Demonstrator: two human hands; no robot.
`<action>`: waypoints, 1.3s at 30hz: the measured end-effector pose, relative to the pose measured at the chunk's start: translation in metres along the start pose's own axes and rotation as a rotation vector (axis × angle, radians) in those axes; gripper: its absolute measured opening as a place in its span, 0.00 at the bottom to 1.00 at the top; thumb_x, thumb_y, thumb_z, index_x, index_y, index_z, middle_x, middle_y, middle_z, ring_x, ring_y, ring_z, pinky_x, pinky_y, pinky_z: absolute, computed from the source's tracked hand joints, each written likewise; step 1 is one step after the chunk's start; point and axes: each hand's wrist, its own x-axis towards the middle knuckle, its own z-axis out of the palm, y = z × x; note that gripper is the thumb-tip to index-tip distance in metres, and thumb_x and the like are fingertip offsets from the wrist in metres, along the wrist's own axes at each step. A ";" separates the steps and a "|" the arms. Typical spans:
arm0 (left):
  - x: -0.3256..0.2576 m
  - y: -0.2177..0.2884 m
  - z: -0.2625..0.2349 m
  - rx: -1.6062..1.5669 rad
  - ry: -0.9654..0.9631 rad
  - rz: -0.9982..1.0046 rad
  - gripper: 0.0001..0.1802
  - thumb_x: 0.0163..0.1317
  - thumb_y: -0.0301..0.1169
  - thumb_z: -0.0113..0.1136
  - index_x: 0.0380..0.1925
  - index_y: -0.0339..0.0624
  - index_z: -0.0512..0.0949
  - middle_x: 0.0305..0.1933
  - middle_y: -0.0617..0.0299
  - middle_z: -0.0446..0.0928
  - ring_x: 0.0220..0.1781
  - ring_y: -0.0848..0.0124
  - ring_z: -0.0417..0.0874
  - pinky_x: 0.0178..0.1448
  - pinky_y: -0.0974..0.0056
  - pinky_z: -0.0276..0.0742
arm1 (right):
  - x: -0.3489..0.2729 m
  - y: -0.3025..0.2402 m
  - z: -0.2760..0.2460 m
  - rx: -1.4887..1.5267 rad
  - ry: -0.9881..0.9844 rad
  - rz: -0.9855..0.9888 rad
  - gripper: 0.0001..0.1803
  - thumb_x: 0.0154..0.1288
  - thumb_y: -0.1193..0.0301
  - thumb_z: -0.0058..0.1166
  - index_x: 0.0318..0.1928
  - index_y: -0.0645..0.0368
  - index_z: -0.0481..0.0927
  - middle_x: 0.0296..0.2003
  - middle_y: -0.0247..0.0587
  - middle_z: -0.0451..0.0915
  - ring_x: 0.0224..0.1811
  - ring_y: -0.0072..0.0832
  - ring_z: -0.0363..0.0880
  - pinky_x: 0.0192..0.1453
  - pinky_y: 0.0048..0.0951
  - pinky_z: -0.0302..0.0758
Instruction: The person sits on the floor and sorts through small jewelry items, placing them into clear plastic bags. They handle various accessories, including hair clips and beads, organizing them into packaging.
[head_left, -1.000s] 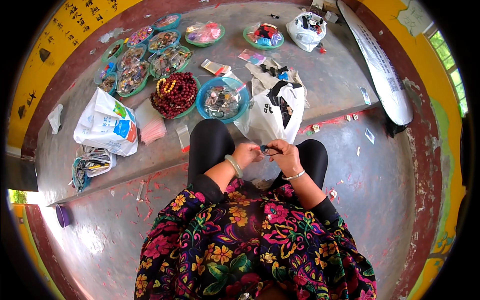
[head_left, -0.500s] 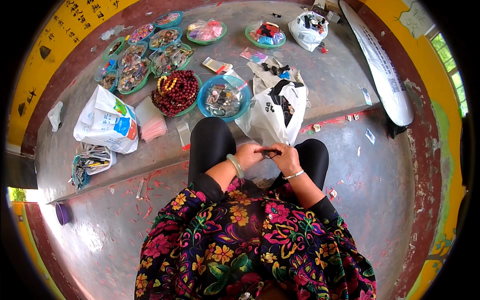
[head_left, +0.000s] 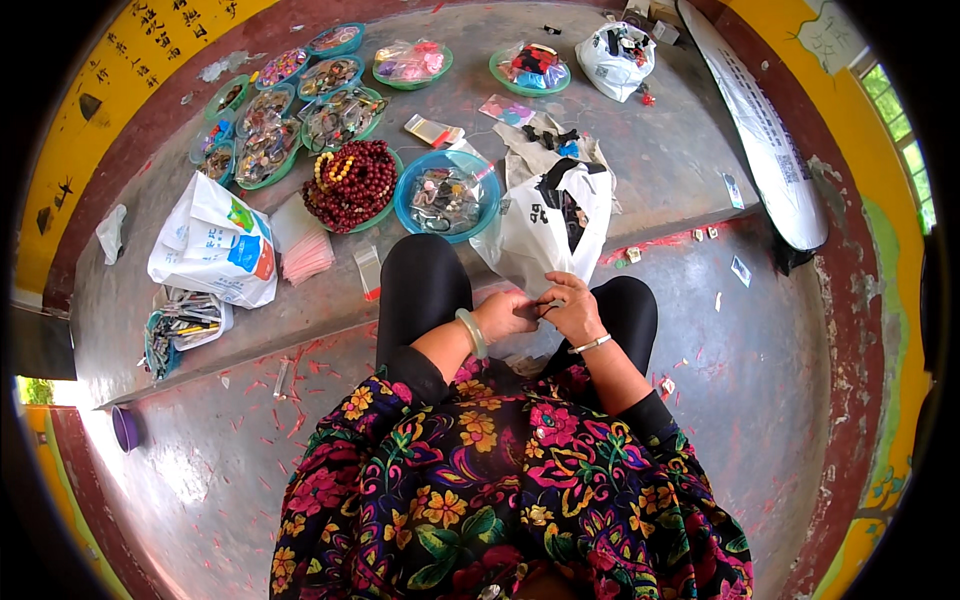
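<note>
Between my knees, both hands are close together over a small dark item [head_left: 541, 309], perhaps a strip or band; its kind is too small to make out. My left hand [head_left: 503, 317], below a pale bangle, is closed around one end of it. The thumb and fingers of my right hand [head_left: 573, 312], with a silver bracelet at the wrist, pinch its other side. Just beyond my hands stands a white plastic bag [head_left: 530, 245] with black pieces in its mouth. A blue bowl [head_left: 402, 205] of small bagged items sits to its left.
Dark red bead strings [head_left: 350, 190] fill a green bowl at left, near several bowls of packaged trinkets. A printed white bag [head_left: 215, 245] and a tray of pens [head_left: 195, 318] stand farther left. A long silvery board [head_left: 770, 150] lies at right. A raised ledge [head_left: 660, 225] crosses the floor.
My right hand has shifted slightly, its fingers lifting and spreading a little at the dark item. My left hand has turned slightly and stays nearly in place.
</note>
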 end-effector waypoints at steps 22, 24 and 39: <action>-0.009 0.020 0.009 -0.180 0.117 -0.101 0.15 0.56 0.26 0.54 0.45 0.39 0.73 0.38 0.64 0.76 0.36 0.76 0.77 0.29 0.71 0.76 | 0.003 -0.012 -0.015 -0.090 -0.315 -0.282 0.12 0.40 0.73 0.53 0.31 0.56 0.80 0.50 0.50 0.71 0.55 0.45 0.66 0.57 0.37 0.64; -0.009 0.020 0.009 -0.150 0.112 -0.102 0.14 0.56 0.26 0.54 0.43 0.39 0.74 0.37 0.65 0.76 0.35 0.77 0.76 0.27 0.72 0.76 | 0.004 -0.014 -0.016 -0.083 -0.345 -0.276 0.12 0.40 0.73 0.53 0.31 0.57 0.80 0.49 0.49 0.71 0.55 0.45 0.66 0.58 0.37 0.63; 0.001 0.002 -0.007 -0.129 0.069 0.009 0.14 0.54 0.26 0.58 0.42 0.33 0.75 0.38 0.63 0.77 0.38 0.78 0.76 0.46 0.72 0.71 | 0.003 0.012 -0.009 0.851 -0.215 0.401 0.18 0.44 0.82 0.60 0.40 0.67 0.77 0.36 0.39 0.77 0.37 0.23 0.76 0.41 0.22 0.74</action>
